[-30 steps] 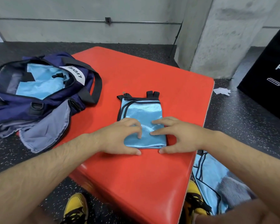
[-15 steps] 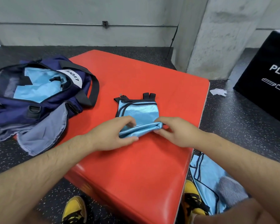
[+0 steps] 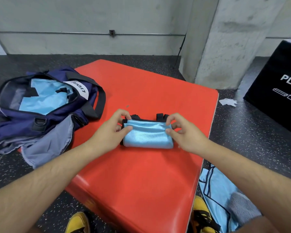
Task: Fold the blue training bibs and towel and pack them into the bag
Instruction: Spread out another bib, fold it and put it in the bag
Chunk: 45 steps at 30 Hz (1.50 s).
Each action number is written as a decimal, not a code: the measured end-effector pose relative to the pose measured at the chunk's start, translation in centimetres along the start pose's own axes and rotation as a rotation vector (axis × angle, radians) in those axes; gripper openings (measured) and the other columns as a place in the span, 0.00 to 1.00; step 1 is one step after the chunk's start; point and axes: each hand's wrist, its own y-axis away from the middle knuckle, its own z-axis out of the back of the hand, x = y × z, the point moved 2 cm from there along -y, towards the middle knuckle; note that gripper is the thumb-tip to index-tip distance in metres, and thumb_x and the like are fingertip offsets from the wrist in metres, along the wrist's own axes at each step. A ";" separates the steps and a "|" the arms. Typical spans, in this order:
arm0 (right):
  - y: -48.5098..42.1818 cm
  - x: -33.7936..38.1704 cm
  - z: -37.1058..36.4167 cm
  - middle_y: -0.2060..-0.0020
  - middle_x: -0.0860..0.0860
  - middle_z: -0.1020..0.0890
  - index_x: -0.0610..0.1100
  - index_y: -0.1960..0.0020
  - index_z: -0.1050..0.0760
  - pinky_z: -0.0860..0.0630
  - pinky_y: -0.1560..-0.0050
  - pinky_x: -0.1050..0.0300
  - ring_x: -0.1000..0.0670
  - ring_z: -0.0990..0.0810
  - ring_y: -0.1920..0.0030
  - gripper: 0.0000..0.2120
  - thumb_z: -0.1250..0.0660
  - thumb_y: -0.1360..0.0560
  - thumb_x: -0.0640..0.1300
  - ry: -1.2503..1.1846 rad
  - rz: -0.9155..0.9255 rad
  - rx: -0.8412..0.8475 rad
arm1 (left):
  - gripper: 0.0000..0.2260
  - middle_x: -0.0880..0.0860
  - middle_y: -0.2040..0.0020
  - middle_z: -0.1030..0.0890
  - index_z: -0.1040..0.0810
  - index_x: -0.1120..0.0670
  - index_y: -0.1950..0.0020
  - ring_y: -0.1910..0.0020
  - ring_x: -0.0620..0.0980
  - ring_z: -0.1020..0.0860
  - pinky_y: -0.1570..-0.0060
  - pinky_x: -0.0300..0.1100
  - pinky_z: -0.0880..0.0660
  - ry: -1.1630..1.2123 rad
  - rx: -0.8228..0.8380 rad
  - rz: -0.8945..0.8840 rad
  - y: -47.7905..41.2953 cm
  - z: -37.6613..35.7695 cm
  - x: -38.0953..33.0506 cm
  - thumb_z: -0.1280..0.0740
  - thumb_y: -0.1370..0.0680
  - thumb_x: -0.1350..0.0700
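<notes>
Folded bib (image 3: pixel 147 135): light blue with black trim, doubled over into a short, wide packet. It lies flat on the red worktop (image 3: pixel 149 182), about mid-surface, with its black strap ends projecting at the far edge.

Left hand (image 3: pixel 111 132): pinches the packet's far left corner, thumb on the upper layer and fingers curled at the edge.

Right hand (image 3: pixel 185 133): pinches the far right corner in the same manner, thumb on top and fingers curled.

Bag (image 3: pixel 45 118): navy, unzipped and gaping, at the worktop's left edge, well apart from the packet. Whether it rests on the worktop or on the floor cannot be told. A white label shows on its strap, and a grey flap hangs from its near side. Packed bibs (image 3: pixel 44 100), light blue, lie inside the opening.

Loose bib (image 3: pixel 215 187): light blue with dark piping, unfolded on the floor at the worktop's near right corner. A grey cloth (image 3: pixel 240 207) lies against it; whether this is the towel cannot be told.

Other items: a black box (image 3: pixel 275 98) with white lettering on the floor at far right, a white scrap (image 3: pixel 228 102) between it and the worktop, and yellow shoes (image 3: pixel 202 214) at the worktop's near edge.
</notes>
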 end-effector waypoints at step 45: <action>-3.4 0.2 -2.6 0.66 0.49 0.28 0.53 0.47 0.28 0.39 0.77 0.62 0.51 0.34 0.75 0.10 0.35 0.24 0.40 -0.010 -0.548 0.071 | 0.19 0.50 0.55 0.23 0.28 0.42 0.32 0.67 0.47 0.27 0.72 0.34 0.32 -0.221 0.151 0.520 -3.0 -3.1 0.5 0.35 0.22 0.55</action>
